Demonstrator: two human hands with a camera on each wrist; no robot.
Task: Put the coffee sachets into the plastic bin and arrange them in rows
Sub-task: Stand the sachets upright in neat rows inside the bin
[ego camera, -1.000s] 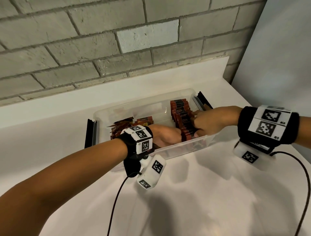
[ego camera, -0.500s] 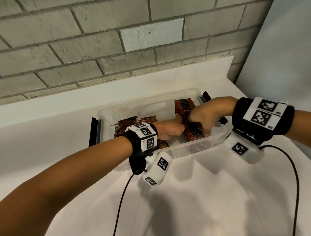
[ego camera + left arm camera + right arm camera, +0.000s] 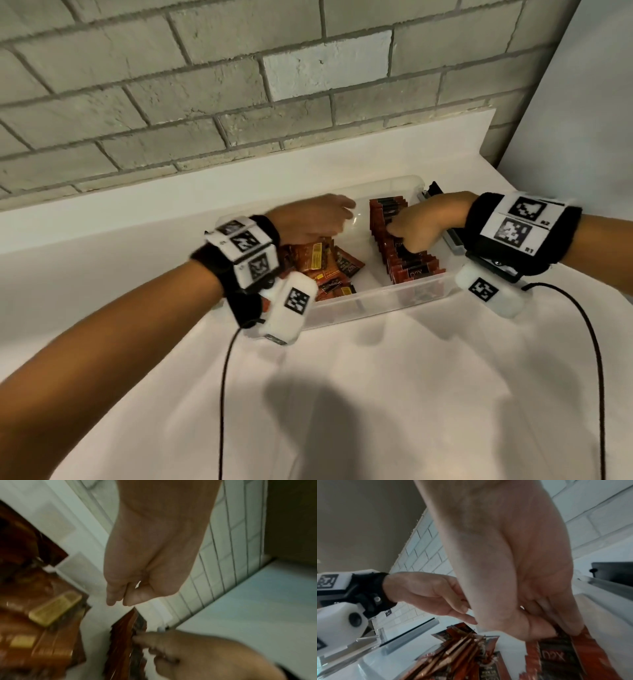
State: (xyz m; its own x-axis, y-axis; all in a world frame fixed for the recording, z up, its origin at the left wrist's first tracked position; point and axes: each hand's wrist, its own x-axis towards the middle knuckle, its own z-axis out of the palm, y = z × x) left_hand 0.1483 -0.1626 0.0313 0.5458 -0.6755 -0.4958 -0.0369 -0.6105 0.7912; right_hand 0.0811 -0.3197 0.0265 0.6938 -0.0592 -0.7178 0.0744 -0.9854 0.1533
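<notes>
A white counter (image 3: 411, 394) carries the clear plastic bin (image 3: 376, 305); inside it, a row of upright sachets (image 3: 407, 260) lines the right side and loose sachets (image 3: 318, 263) lie heaped at left; the right hand (image 3: 424, 226) pinches the row's tops; the left hand (image 3: 308, 219) hovers loosely curled above the heap, holding nothing.

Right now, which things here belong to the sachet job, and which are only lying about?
Job:
plastic bin
standing row of sachets, right hand on it
loose sachets
left hand, holding nothing

Just there:
white counter
brick wall
wrist cables
</notes>
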